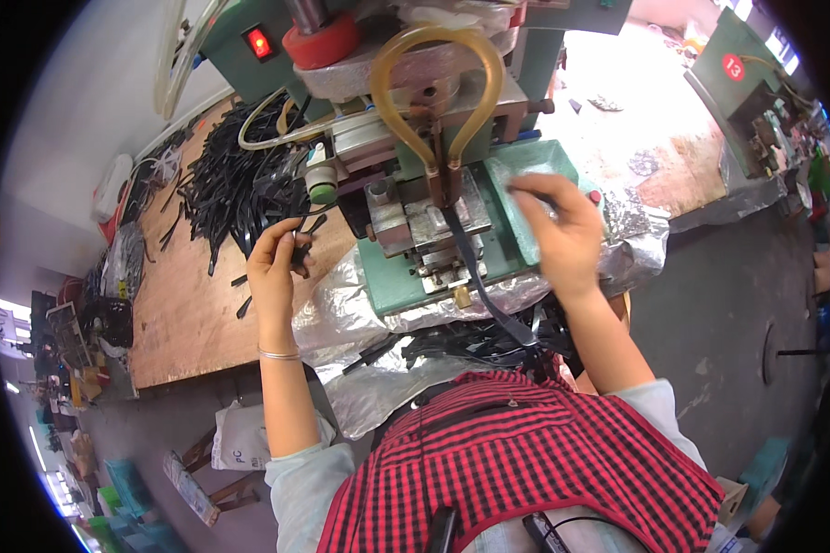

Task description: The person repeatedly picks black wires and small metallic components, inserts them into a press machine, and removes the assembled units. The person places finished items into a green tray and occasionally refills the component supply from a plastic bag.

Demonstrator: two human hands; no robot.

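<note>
Carefully, mind the black strap [473,263] in front of the press [395,221]: might skew if tugged. Apparently pinching a dark strip [301,252] with the left hand [275,261], left of the press; half-curling the right hand [564,230] right of it, cannot tell around what.

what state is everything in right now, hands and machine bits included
Left hand, fingers curled on a black strip
Right hand, fingers bent, blurred; grip unclear
Long black strap, draping from the machine
Red switch, lit
Yellow tube, looped
Black strap pile, tangled
Foil, crumpled
</note>
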